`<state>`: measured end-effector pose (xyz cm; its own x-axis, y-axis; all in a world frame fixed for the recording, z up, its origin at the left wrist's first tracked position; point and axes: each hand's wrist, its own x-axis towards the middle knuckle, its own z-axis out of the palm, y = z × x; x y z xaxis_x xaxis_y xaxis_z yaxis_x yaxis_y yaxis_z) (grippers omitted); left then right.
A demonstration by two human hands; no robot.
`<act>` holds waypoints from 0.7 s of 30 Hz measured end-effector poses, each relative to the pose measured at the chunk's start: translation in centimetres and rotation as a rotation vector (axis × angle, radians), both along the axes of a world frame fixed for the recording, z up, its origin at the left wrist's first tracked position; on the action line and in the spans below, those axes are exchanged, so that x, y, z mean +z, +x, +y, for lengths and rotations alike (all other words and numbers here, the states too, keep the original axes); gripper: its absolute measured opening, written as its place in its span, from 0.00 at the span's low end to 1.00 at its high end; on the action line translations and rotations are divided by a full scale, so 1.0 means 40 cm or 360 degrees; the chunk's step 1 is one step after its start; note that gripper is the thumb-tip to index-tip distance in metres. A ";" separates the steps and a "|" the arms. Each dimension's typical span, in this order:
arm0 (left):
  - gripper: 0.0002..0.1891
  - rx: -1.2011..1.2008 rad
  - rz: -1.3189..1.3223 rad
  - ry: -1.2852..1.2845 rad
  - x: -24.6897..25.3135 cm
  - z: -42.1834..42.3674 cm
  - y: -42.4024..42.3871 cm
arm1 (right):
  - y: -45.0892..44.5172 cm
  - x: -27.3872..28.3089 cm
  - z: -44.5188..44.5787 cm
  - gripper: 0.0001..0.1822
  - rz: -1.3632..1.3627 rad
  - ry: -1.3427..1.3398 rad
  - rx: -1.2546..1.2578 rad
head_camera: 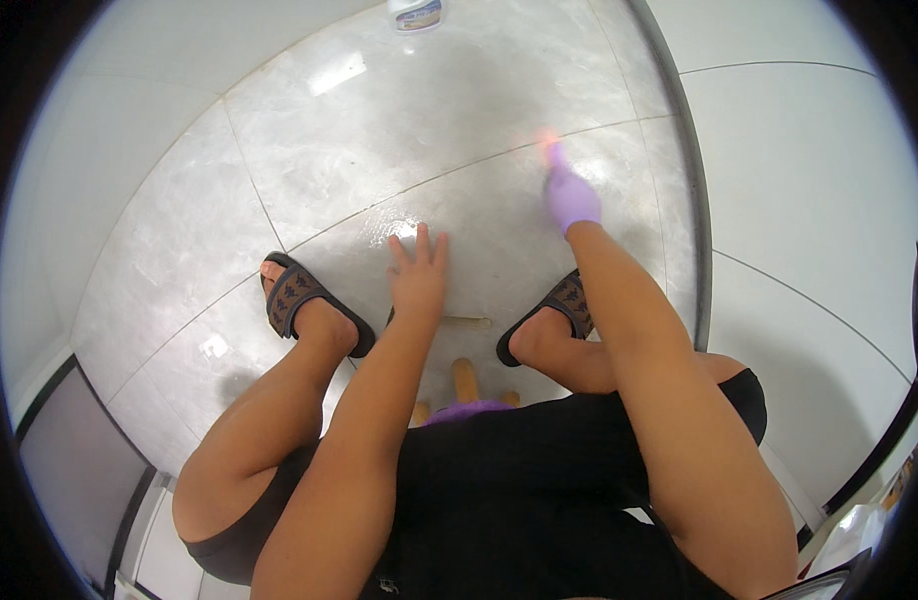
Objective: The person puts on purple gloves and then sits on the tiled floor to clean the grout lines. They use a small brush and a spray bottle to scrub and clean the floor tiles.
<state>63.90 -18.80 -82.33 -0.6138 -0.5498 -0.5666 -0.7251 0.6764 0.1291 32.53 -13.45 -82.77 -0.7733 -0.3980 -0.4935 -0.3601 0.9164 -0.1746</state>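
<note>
My left hand (pixel 420 274), bare with its fingers spread, is over the grey tiled floor (pixel 354 157) between my sandalled feet, close to a wet patch (pixel 403 229). Wearing a purple glove, my right hand (pixel 571 196) reaches farther out, to the right. It is blurred, and a small reddish-pink thing (pixel 550 136) shows at its fingertips over a grout line; I cannot tell what it is. Beside my left wrist a thin pale stick-like handle (pixel 466 322) lies low, partly hidden by my forearm.
A white bottle with a blue label (pixel 418 15) stands at the far edge. Sandals (pixel 298 292) are on both feet. Beneath me is a stool with wooden legs (pixel 465 379) and a purple top. White walls (pixel 796 150) rise on both sides, and a white plastic bag (pixel 849 532) is at lower right.
</note>
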 end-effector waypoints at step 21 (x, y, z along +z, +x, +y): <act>0.67 -0.0135 -0.0123 0.0108 0.061 -0.040 -0.026 | -0.269 0.084 0.513 0.33 -0.0233 0.0266 0.0214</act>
